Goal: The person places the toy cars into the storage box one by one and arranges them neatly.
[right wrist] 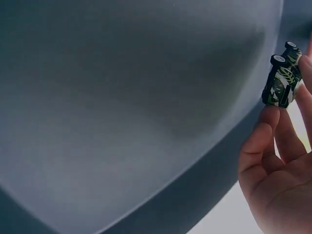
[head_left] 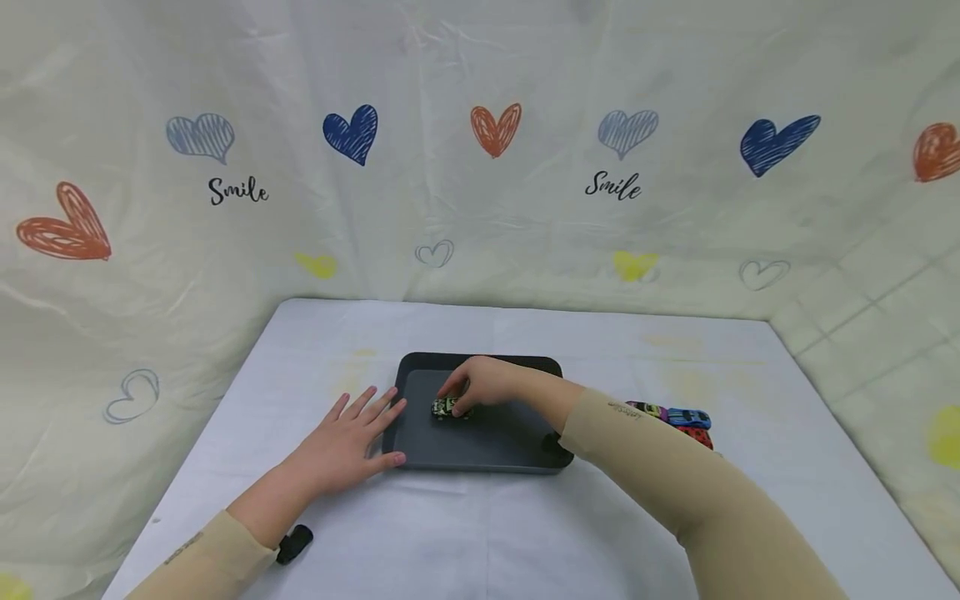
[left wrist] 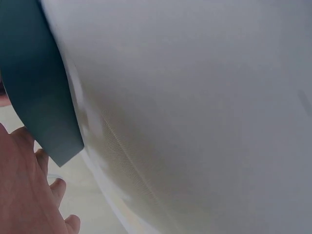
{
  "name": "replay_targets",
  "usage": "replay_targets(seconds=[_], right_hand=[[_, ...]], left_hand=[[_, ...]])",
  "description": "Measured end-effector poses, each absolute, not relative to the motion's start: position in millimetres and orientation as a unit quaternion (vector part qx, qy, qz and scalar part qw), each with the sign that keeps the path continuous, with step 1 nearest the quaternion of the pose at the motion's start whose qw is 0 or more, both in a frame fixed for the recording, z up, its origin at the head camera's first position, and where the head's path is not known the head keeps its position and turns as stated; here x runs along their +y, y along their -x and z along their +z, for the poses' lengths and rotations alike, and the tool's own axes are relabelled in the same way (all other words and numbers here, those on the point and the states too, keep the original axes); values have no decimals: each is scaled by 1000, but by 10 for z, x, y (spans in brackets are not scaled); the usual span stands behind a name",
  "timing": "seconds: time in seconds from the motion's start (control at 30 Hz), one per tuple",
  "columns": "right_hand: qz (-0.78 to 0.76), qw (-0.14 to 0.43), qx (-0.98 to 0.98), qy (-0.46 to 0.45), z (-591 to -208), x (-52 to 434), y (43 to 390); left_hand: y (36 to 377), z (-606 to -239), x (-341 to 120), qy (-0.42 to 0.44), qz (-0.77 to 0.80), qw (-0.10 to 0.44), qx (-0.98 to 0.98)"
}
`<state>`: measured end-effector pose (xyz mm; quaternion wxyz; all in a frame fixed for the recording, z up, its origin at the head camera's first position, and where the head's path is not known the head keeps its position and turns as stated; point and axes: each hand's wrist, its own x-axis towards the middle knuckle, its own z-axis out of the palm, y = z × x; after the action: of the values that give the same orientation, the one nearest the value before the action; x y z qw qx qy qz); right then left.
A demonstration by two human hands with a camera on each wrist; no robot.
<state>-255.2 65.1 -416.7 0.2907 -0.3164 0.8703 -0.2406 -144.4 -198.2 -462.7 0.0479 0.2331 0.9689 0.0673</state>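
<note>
My right hand (head_left: 483,383) pinches a small toy car (head_left: 446,407) between thumb and fingers, over the left part of a dark grey tray (head_left: 480,450). In the right wrist view the toy car (right wrist: 283,80) shows a black, green and white pattern and dark wheels. My left hand (head_left: 348,437) lies with fingers spread at the tray's left edge, its fingertips right at the rim. The left wrist view catches the tray's outer wall (left wrist: 39,83) beside part of that hand (left wrist: 24,190).
Right of the tray, partly behind my right sleeve, are a blue toy car (head_left: 688,417), a red one (head_left: 697,435) and a multicoloured one (head_left: 649,408). A white cloth covers the table (head_left: 360,533). Behind it hangs a pale sheet (head_left: 525,225) with printed hearts.
</note>
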Motion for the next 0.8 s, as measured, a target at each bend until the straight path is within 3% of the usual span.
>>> replay_targets(seconds=[0.8], right_hand=[[-201,299,865,350,-4391,382,2409]], left_hand=[[1452,-4623,-1991,-238,63,46,968]])
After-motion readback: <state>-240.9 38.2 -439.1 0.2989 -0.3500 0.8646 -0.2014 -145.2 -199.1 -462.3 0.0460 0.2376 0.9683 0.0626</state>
